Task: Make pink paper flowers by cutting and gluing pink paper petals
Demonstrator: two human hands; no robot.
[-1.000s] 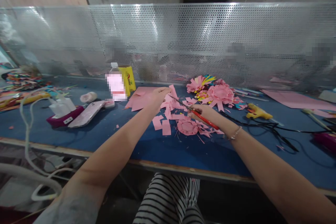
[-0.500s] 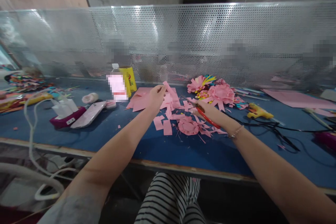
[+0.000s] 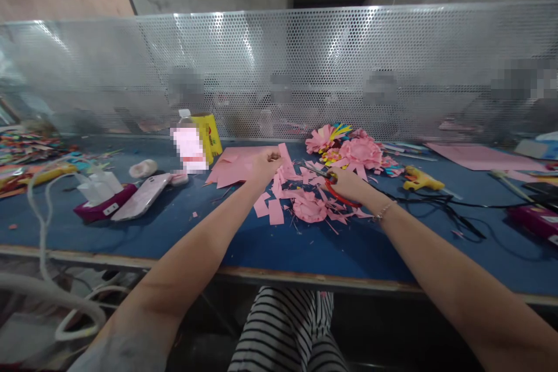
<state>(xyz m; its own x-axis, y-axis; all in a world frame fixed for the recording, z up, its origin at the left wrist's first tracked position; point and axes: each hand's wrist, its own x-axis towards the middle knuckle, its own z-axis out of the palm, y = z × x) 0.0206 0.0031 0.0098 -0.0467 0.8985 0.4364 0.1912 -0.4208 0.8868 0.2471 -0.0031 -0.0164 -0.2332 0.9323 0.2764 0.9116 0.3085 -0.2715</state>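
Near the middle of the table, my left hand (image 3: 264,166) pinches a pink paper strip (image 3: 285,158) that stands up from its fingers. My right hand (image 3: 345,183) grips red-handled scissors (image 3: 335,193), whose blades point left toward the strip. Around both hands lie cut pink scraps, two small pink paper rectangles (image 3: 275,212) and a round ruffled pink paper flower (image 3: 308,207). Larger pink paper sheets (image 3: 233,164) rest behind my left hand. Beyond my right hand sits a cluster of finished-looking pink paper flowers (image 3: 360,152) with yellow and blue strips.
A yellow glue gun (image 3: 422,179) with black cords lies on the right. To the left are a bottle (image 3: 190,148), a yellow box (image 3: 209,136), a phone (image 3: 142,197) and a purple power strip (image 3: 104,203). A perforated metal panel (image 3: 270,46) bounds the table's back.
The view has shifted slightly to the right. The scissors have turned a little in my right hand, and my left hand still holds the paper strip.
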